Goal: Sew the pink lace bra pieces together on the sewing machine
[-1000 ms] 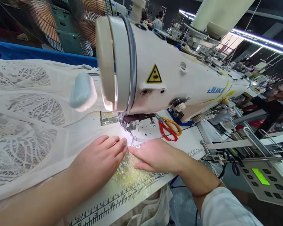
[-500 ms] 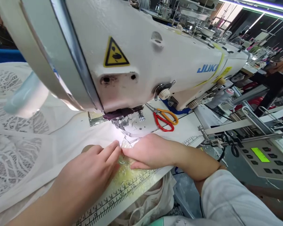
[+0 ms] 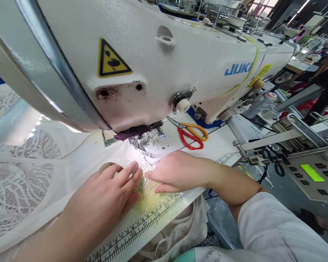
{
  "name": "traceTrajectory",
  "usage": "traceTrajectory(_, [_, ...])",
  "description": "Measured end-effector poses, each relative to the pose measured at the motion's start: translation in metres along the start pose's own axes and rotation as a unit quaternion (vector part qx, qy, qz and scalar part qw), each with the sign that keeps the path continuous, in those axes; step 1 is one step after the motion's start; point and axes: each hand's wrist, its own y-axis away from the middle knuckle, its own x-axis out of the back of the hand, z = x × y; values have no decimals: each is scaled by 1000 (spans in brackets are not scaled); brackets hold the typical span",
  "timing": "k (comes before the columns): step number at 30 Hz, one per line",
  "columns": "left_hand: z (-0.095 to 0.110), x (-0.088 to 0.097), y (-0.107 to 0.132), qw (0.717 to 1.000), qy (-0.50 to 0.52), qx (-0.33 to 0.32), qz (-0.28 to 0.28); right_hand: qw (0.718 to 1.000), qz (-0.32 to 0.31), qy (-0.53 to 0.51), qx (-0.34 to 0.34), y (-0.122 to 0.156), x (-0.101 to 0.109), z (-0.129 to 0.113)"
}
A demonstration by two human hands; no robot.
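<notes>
White fabric (image 3: 113, 153) runs under the head of a JUKI sewing machine (image 3: 153, 65), with lace panels (image 3: 22, 196) to the left. On the fabric's near edge, just in front of the lit presser foot area, my left hand (image 3: 106, 193) bends its fingers and holds the cloth. My right hand (image 3: 180, 173) rests on the machine bed to the right, thumb and forefinger apart, with nothing visible between them; its other fingers are hidden. Clear, yellowed tape (image 3: 150, 198) covers the table between the hands. Behind my right hand lie scissors (image 3: 192, 135) with red and orange handles.
A printed ruler (image 3: 153, 218) runs along the table's front edge. White cloth pieces (image 3: 177, 233) hang below it, beside a clear plastic bin (image 3: 221, 222). At right are a metal strip guide (image 3: 262, 147) and a control panel (image 3: 314, 174) with a green display.
My view has shifted slightly nearer the machine. My right fingertips have drawn a little away from my left fingertips, leaving a wider gap. The scissors lie in the same place.
</notes>
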Motion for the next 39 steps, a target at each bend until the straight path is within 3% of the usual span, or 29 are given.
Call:
traceTrajectory(7, [-12,-3,-2,1000,-7,19,14,1000,11,-8,6,-1,0,1])
traceTrajectory(20, [-25,0,-5,998,-7,47,-46,1000,13,3,14,-1,-2,1])
traceTrajectory(24, [-33,-5,-6,998,-13,51,-26,1000,12,-1,12,-2,-2,0])
traceTrajectory(31, [-45,-22,-7,997,-32,45,60,1000,14,-2,19,-5,-3,0])
traceTrajectory(39, [-51,-28,-8,994,-57,45,76,999,36,1,26,-7,-7,3])
